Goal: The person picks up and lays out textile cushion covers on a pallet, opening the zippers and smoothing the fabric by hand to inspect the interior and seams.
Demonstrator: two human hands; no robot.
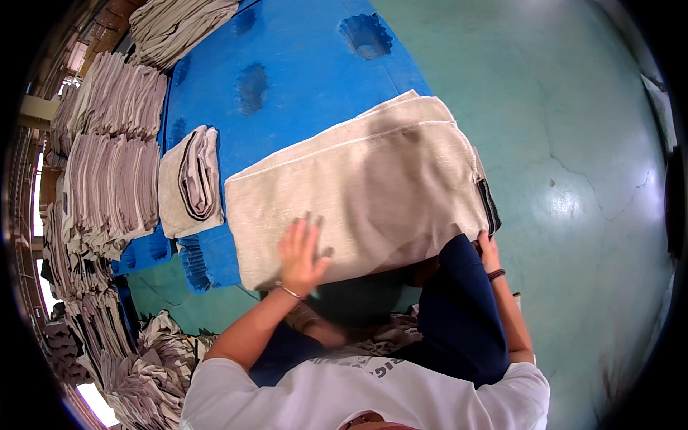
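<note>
While the left hand (301, 254) lay flat and open on the big beige cloth (358, 193), the right hand (489, 251) pinched its right near corner.

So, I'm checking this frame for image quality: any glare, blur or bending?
Head view: glare on the green floor; left hand slightly motion-blurred on the beige cloth; blue pallet edges bow with fisheye; corners black.

No package, sign or screen is visible; only a small dark label sits at the right edge of the beige folded cloth (358, 193).
</note>
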